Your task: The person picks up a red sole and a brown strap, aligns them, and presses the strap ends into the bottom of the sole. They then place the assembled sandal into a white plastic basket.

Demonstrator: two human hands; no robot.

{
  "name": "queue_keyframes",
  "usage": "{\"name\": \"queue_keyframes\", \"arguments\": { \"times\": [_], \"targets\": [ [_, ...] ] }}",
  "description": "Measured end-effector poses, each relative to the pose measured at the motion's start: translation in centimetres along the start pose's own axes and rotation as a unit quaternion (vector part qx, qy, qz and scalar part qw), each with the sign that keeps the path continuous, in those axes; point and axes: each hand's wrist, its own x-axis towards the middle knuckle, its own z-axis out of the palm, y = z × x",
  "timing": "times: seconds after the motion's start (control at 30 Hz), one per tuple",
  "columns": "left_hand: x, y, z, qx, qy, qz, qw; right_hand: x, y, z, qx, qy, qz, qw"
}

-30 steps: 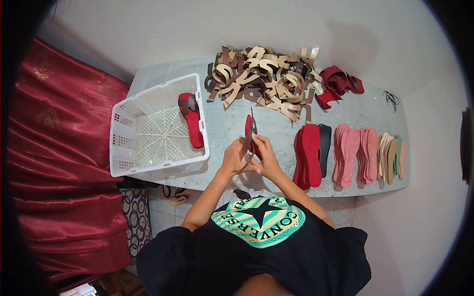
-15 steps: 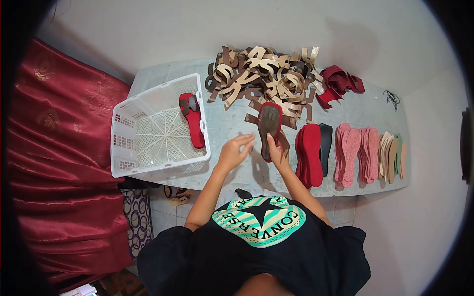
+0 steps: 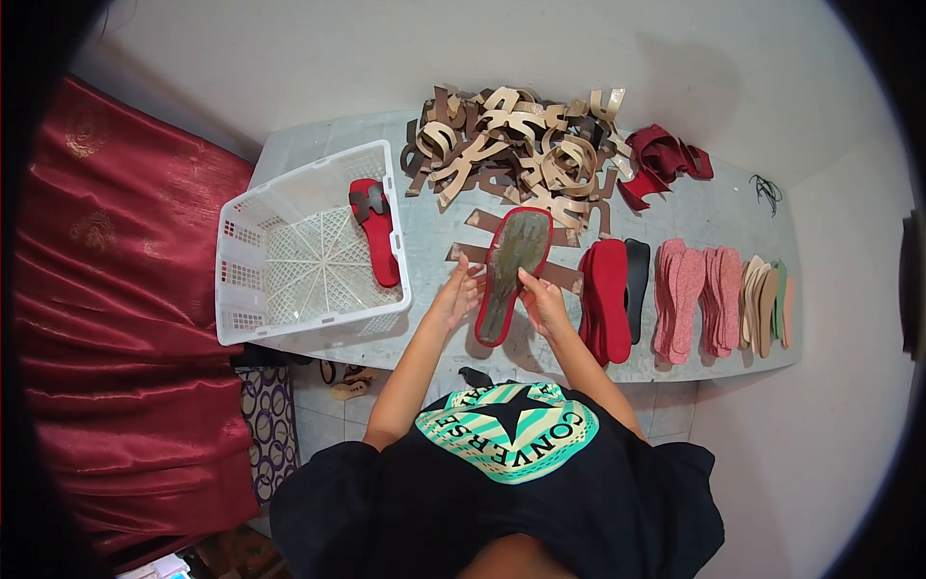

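Observation:
In my right hand (image 3: 545, 307) is a red-edged sandal sole (image 3: 517, 256), its rough grey-green underside toward me; the thumb presses on that face. Brown strap ends (image 3: 466, 256) stick out past both sides of the sole, the rest of the strap hidden behind it. My left hand (image 3: 455, 301) is at the sole's left side, fingers stretched out and apart, the tips at the lower left strap end. Just right of my right hand stands a stack of red soles (image 3: 605, 304), with a black sole (image 3: 636, 289) beside it.
A white plastic basket (image 3: 313, 333) on the left holds a red sandal (image 3: 379, 236) with a dark strap. Brown and beige straps (image 3: 521, 145) are heaped at the back, dark red straps (image 3: 666, 164) to their right. Pink soles (image 3: 678, 299) and beige and green ones line the table's right side.
The sole has turned more face-on and come slightly closer, and its strap ends now spread out on both sides. My left hand has moved up to the strap end.

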Motion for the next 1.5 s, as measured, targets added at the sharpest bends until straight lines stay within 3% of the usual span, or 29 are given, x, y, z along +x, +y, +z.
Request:
{"name": "queue_keyframes", "arguments": {
  "times": [0.03,0.13,0.23,0.33,0.77,1.07,1.5],
  "targets": [
    [0.1,0.0,0.0,-0.051,-0.075,-0.004,0.996,0.0,0.0,-0.2,0.015,-0.013,0.022,1.000],
    [-0.3,0.7,1.0,-0.075,-0.119,0.030,0.990,-0.1,0.2,-0.4,0.027,-0.021,0.050,0.998],
    [0.6,0.4,1.6,-0.149,-0.076,0.048,0.985,0.0,0.8,-0.6,0.027,-0.025,0.067,0.997],
    [0.6,0.6,2.0,-0.191,-0.089,0.042,0.977,0.0,1.1,-0.7,0.032,-0.019,0.073,0.997],
    [1.0,0.2,1.0,-0.150,-0.112,0.079,0.979,-0.3,1.4,-1.1,0.029,-0.030,0.090,0.995],
    [0.5,-0.7,1.2,-0.180,-0.059,0.066,0.980,0.3,2.1,-1.5,0.028,-0.017,0.117,0.993],
    [6.1,-8.1,-3.8,-0.229,0.044,0.055,0.971,3.6,7.7,-5.6,0.024,-0.003,0.183,0.983]
  ]
}}
